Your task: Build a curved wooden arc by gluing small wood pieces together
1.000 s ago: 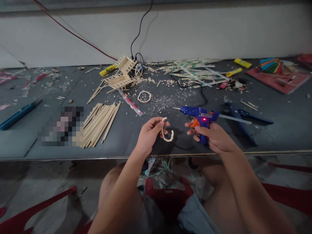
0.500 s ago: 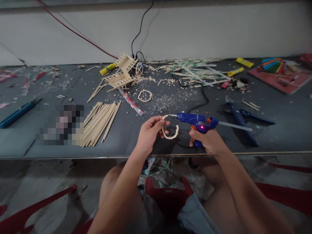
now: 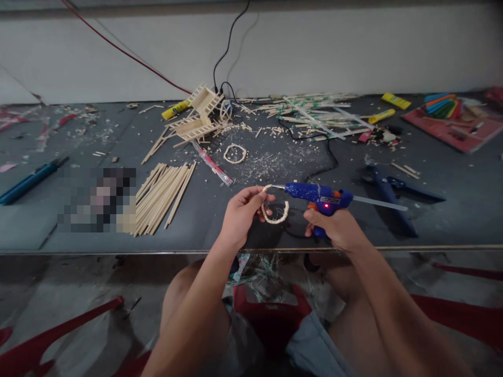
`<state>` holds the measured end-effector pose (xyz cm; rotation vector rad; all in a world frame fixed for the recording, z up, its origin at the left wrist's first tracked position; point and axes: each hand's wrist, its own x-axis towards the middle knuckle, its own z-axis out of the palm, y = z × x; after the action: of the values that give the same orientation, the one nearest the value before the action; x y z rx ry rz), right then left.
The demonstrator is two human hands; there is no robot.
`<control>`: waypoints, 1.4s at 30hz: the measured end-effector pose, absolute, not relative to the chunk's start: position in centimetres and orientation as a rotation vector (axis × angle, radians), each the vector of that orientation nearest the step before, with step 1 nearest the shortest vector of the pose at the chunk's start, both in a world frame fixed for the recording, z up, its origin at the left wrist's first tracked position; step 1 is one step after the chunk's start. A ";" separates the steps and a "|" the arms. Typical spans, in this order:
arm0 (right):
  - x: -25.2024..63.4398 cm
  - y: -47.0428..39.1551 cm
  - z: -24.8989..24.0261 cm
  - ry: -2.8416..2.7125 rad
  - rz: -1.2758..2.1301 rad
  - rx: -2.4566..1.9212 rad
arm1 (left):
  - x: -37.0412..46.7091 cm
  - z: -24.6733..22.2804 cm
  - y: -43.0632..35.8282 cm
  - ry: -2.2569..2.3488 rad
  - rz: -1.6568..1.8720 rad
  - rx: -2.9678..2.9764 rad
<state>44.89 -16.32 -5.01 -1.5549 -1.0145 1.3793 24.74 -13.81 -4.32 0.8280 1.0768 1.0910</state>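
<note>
- Blue gun (image 3: 318,195), gripped by right fingers (image 3: 309,230), had just brought its nozzle (image 3: 278,187) to the upper tip of the ring (image 3: 276,222); gluing there looked possible.
- Left of the gun, left fingers (image 3: 250,191) pinched the ring.

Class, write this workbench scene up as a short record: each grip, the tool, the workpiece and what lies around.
Left grip: pinching an open, C-shaped pale ring
Right grip: around a blue hot glue gun
Red light: lit, on the gun
Nozzle: at the ring's upper end; contact unclear
Farther back: closed pale ring, wooden model with ladder-like rails
Left: loose wooden sticks
Right: dark blue plier-like tool
</note>
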 end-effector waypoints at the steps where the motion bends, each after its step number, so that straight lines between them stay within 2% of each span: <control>1: 44.9 -16.3 -5.0 -1.013 1.390 -1.553 | 24.7 -4.3 -13.8 1.079 1.090 0.828; 42: 44.8 -16.3 -4.4 -1.070 1.343 -1.635 | 24.8 -4.0 -13.9 1.096 1.073 0.850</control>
<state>44.85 -16.32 -4.37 -1.6353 -1.0700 1.3434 24.76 -13.88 -4.01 0.8497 1.0959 1.0729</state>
